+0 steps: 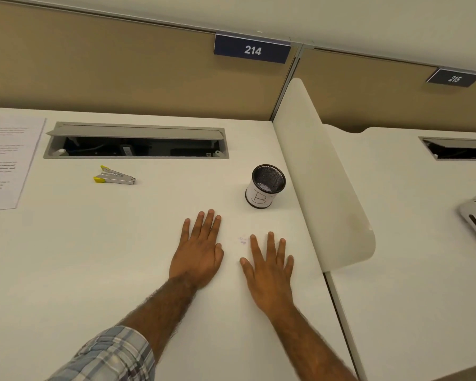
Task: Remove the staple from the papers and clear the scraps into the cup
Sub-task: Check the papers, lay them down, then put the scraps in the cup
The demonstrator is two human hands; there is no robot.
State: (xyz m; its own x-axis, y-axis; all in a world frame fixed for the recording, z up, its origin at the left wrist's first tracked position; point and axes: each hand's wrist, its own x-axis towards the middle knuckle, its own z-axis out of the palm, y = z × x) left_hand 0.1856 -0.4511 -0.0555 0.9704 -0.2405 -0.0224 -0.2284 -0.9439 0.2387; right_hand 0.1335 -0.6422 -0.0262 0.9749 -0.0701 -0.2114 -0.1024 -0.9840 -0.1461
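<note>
Black mesh cup (265, 186), white label marked "B", upright on desk (121, 257).

Both hands lie flat, palms down, side by side with a narrow gap between them. The left hand (199, 253) sits slightly farther forward, fingers extended and nearly closed together; the right hand (268, 266) has its fingers spread a little wider. Both forearms are bare (a plaid sleeve (110, 356) covers the left arm above the forearm).

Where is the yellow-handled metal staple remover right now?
The yellow-handled metal staple remover lies on the white desk, left of centre, just in front of the open cable tray and right of the printed papers.
</note>
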